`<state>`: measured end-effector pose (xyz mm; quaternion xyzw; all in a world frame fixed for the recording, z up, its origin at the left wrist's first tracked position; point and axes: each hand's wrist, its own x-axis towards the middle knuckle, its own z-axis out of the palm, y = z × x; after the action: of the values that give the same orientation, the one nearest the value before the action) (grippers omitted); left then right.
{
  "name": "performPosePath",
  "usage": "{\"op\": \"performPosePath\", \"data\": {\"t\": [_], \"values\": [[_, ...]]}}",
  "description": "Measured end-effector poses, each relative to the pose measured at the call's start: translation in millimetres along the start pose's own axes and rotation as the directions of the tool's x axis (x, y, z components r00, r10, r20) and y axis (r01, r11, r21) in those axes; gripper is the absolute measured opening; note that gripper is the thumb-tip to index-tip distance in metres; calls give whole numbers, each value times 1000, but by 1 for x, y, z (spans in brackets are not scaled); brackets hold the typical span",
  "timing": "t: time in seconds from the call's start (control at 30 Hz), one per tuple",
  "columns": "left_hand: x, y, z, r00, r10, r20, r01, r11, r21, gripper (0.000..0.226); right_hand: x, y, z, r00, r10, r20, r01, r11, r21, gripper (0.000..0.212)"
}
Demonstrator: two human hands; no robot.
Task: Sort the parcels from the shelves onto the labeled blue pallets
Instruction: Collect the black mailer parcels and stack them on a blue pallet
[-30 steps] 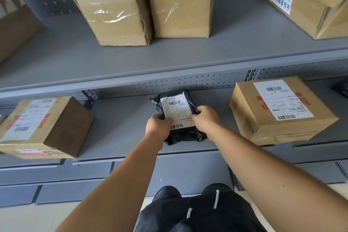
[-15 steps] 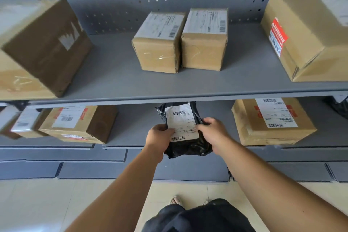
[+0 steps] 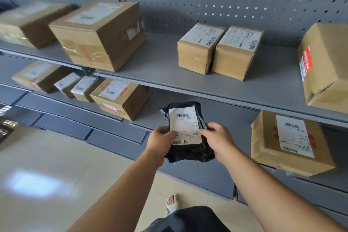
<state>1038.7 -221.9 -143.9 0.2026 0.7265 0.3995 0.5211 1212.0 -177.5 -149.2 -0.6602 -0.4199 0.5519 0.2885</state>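
Left hand [image 3: 160, 140] and right hand [image 3: 217, 137] grip the black parcel [image 3: 188, 153] before the lower shelf [image 3: 226, 117], fingers [image 3: 205, 132] curled at nine and three o'clock; keep the label [image 3: 185, 128] up to read its pallet.

A glossy pale floor [image 3: 62, 152] fills the lower left, with a blurred white patch of glare [image 3: 35, 184] on it. At the bottom a foot in a white sandal [image 3: 171, 207] stands on it, toes showing, just above a black garment [image 3: 188, 220]. A grey pegboard [image 3: 226, 2] spans the top. A dark, blurred object [image 3: 4, 126] sits at the left edge.
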Motion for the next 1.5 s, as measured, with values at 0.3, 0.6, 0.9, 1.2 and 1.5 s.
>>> {"op": "performPosePath", "data": {"t": [0.3, 0.6, 0.9, 1.2, 1.5], "values": [[-48, -6, -64, 977, -18, -212, -15, 988, -153, 20, -35, -23, 50, 968, -128, 217, 145, 987, -65, 17], [-84, -8, -170, 899, 6, -438, -179, 918, -355, 19, -83, -66, 159, 891, -236, 389, 283, 957, -68, 17], [-113, -15, -333, 816, -10, -578, -303, 845, -441, 22, -161, -104, 314, 745, -324, 583, 411, 912, -19, 11], [-127, -31, -476, 762, -28, -648, -393, 774, -496, 20, -236, -127, 446, 673, -350, 652, 431, 902, 39, 11], [-100, -30, -577, 687, -86, -722, -447, 733, -513, 18, -250, -157, 562, 580, -324, 747, 440, 897, 48, 7]]}}
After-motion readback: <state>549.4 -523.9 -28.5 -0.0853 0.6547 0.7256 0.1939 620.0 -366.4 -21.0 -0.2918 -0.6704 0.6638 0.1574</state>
